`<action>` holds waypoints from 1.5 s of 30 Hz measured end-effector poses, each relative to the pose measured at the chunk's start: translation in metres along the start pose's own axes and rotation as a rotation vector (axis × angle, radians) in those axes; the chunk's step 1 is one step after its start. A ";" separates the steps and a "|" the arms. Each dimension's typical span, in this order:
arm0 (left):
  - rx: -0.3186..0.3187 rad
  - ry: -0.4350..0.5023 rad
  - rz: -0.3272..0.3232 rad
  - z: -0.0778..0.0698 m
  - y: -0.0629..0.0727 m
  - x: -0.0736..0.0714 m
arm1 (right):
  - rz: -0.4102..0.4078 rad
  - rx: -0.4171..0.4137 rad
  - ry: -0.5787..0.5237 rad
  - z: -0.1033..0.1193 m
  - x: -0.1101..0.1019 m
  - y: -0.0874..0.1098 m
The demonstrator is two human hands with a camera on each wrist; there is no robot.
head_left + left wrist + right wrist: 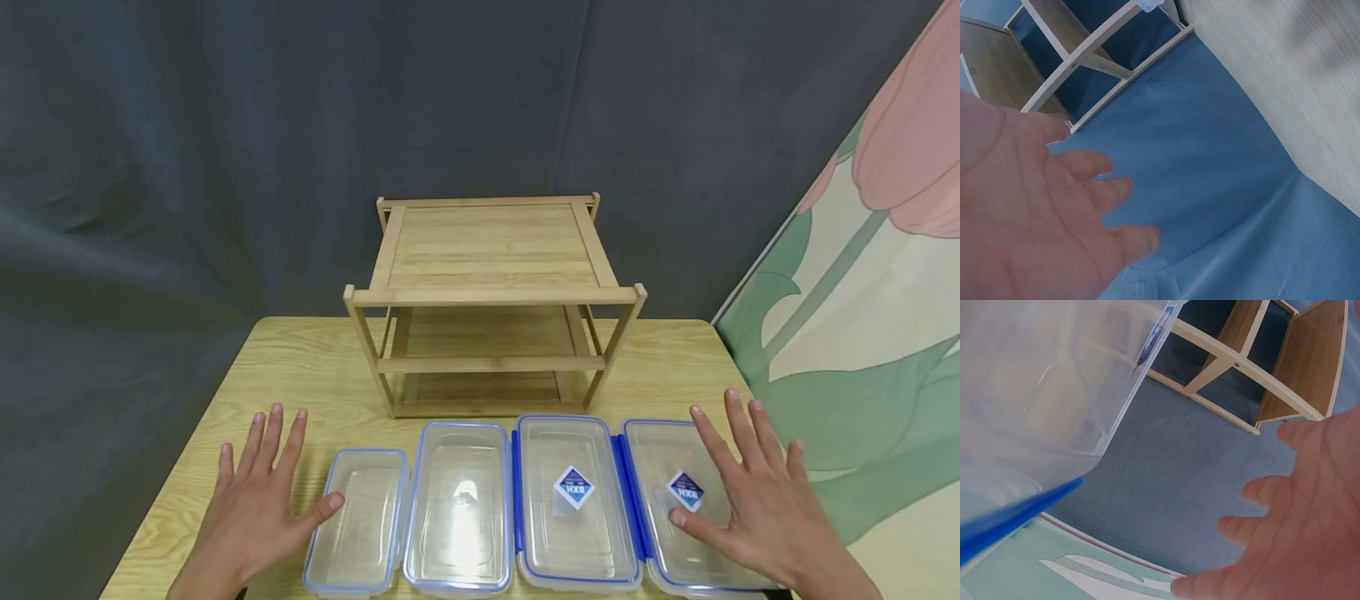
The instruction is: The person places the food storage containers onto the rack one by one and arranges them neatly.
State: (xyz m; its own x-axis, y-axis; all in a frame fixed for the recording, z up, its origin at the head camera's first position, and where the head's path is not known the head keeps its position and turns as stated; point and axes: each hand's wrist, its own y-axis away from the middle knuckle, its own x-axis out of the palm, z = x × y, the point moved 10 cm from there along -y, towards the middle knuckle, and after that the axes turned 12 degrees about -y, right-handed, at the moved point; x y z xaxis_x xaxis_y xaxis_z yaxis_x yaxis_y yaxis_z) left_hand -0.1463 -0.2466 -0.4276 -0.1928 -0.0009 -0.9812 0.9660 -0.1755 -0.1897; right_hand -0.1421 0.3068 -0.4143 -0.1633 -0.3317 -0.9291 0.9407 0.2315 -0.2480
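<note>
Clear plastic boxes [457, 467], four, stood in a row on a wooden table [285, 367], before a three-tier rack [495, 246]. Left hand [258, 508]: fingers spread wide, nothing held, near the small box [358, 525]. Right hand [768, 504]: likewise spread and unladen, over the rightmost box [660, 458]; contact could not be told. Risk, as judged: close spacing meant one careless grab might have shoved a neighbour; projecting blue clips [633, 498] might have snagged. Contents: none showed in any box; two bore labels [574, 487].
</note>
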 end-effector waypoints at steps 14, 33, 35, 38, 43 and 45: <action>0.036 0.030 -0.132 0.002 -0.013 -0.018 | -0.006 -0.012 -0.027 0.003 -0.003 0.001; 0.145 0.211 -0.404 -0.003 -0.040 -0.036 | -0.002 0.030 -0.120 -0.004 0.002 0.009; 0.147 0.247 -0.421 -0.004 -0.044 -0.037 | -0.006 0.042 -0.136 -0.007 0.004 0.011; 0.147 0.327 -0.439 -0.002 -0.051 -0.037 | -0.022 0.046 -0.163 -0.008 0.007 0.013; 0.142 0.458 -0.460 0.002 -0.062 -0.039 | -0.019 0.046 -0.171 -0.008 0.012 0.014; 0.145 0.487 -0.485 0.002 -0.067 -0.042 | -0.021 0.046 -0.164 -0.007 0.013 0.014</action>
State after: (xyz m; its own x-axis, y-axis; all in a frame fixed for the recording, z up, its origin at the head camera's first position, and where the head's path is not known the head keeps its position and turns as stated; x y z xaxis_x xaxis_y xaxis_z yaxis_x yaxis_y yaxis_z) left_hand -0.2029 -0.2367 -0.3740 -0.4641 0.5460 -0.6975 0.7515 -0.1740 -0.6363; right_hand -0.1338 0.3124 -0.4321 -0.1360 -0.4815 -0.8658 0.9509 0.1818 -0.2505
